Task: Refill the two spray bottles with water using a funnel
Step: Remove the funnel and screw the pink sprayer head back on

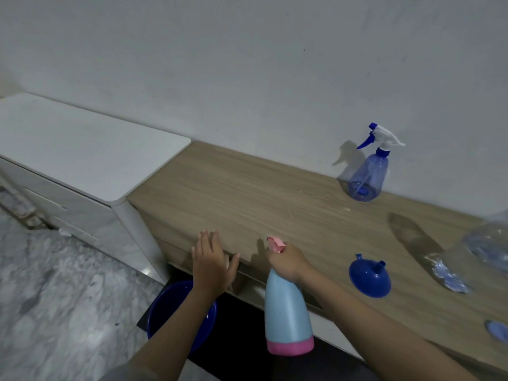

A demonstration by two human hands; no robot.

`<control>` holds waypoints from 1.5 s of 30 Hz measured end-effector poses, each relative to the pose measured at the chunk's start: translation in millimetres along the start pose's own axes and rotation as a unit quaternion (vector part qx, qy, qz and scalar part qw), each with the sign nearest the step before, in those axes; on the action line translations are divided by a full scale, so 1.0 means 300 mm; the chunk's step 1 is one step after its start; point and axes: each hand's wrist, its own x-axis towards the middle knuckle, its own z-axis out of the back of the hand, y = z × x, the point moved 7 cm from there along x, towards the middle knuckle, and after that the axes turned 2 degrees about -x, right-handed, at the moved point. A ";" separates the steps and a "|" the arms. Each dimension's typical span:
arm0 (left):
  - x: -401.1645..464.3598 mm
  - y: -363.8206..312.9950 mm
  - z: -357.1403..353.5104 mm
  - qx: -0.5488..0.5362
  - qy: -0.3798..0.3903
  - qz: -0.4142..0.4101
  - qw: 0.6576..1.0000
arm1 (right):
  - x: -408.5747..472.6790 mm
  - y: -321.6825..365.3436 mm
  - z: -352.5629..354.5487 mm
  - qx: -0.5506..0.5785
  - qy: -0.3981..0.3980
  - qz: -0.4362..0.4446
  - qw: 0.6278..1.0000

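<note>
My right hand [288, 261] grips the pink trigger head of a light blue spray bottle with a pink base [287, 312], held in the air in front of the wooden table [247, 193]. My left hand [213, 261] is open, fingers spread, at the table's front edge, holding nothing. A transparent blue spray bottle with a white and blue trigger [369, 171] stands upright at the back of the table near the wall. A blue funnel [369, 277] lies mouth-down on the table to the right of my right hand.
A clear plastic water jug [483, 251] lies at the table's right edge, with a blue cap [499, 329] near the front right. A blue basin [178, 312] sits on the floor under my left forearm. A white cabinet [82, 160] adjoins the table on the left.
</note>
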 end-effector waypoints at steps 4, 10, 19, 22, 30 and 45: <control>-0.006 0.000 0.001 -0.013 0.005 0.001 1.000 | -0.025 -0.035 0.057 0.021 -0.044 -0.008 0.999; -0.007 -0.038 -0.014 -0.038 0.014 -0.021 0.999 | -0.064 -0.143 0.126 0.008 -0.028 -0.047 0.998; -0.008 -0.213 0.013 -0.105 0.003 -0.050 0.993 | -0.102 -0.113 0.227 0.059 -0.098 -0.033 0.993; -0.015 -0.294 0.054 -0.141 -0.003 -0.080 0.987 | -0.099 -0.041 0.301 0.072 -0.165 0.009 0.984; -0.079 -0.521 0.161 -0.344 0.122 -0.150 0.919 | -0.082 0.133 0.490 0.123 -0.297 0.120 0.939; 0.163 -0.692 0.159 -0.409 0.041 -0.086 0.907 | -0.040 0.244 0.699 0.164 -0.394 0.259 0.867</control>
